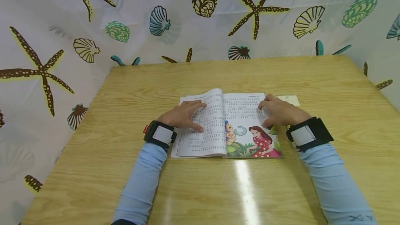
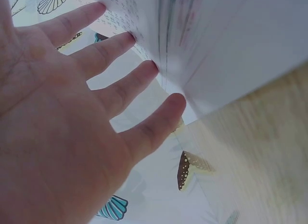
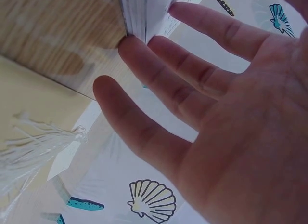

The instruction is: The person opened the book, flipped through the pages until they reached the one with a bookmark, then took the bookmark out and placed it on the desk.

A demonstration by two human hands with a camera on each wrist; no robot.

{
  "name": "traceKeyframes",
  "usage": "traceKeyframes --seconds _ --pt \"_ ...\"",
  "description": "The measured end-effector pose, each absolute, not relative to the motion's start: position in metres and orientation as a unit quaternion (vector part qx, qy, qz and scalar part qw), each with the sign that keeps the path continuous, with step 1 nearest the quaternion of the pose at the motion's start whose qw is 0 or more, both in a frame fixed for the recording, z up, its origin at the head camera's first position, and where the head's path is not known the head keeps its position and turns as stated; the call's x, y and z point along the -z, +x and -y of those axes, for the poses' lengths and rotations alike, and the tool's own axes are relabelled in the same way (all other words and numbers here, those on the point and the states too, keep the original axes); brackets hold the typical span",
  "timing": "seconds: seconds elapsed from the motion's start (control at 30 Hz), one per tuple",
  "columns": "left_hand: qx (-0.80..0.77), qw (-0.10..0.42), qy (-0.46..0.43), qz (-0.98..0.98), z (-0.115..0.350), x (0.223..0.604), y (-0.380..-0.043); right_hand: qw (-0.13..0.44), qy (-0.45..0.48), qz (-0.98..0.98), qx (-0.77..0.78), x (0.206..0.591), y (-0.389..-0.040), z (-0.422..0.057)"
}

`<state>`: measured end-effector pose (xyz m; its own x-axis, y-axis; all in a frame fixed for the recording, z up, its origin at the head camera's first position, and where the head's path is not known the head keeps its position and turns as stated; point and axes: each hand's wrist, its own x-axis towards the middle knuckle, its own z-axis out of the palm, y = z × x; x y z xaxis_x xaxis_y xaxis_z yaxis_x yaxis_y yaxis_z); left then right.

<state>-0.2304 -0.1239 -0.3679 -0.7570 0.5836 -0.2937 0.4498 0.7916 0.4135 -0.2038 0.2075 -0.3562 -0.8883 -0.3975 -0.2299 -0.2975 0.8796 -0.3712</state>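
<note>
An open picture book (image 1: 209, 127) lies on the table, its left pages bowed up near the spine. On the right page a girl in a red dotted dress (image 1: 260, 145) is drawn below lines of text. My left hand (image 1: 184, 114) rests on the left page with fingers spread; in the left wrist view its straight fingertips (image 2: 151, 67) meet the page edges. At the book's right edge is my right hand (image 1: 282, 111), thumb and fingers apart. The right wrist view has some fingertips (image 3: 129, 45) against the book's side. Neither hand grips anything.
Just past my right hand lies a pale card (image 1: 289, 100); a white tassel (image 3: 43, 137) shows on it in the right wrist view. The wooden table (image 1: 125, 176) is bordered at the back and sides by a shell-and-starfish cloth (image 1: 187, 44).
</note>
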Motion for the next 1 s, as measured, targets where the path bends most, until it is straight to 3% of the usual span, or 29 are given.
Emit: traceKeyframes --seconds 0.33,0.73,1.0 --pt "-0.179 0.210 0.273 -0.922 0.124 0.372 -0.229 0.155 -0.183 -0.956 0.167 0.358 -0.202 -0.209" --pt "-0.205 0.215 0.195 -0.935 0.136 0.357 -0.227 0.154 -0.182 -0.957 0.167 0.359 -0.204 -0.209" --pt "-0.202 0.146 0.214 -0.945 0.147 0.336 -0.224 0.146 -0.187 -0.957 0.166 0.358 -0.204 -0.209"
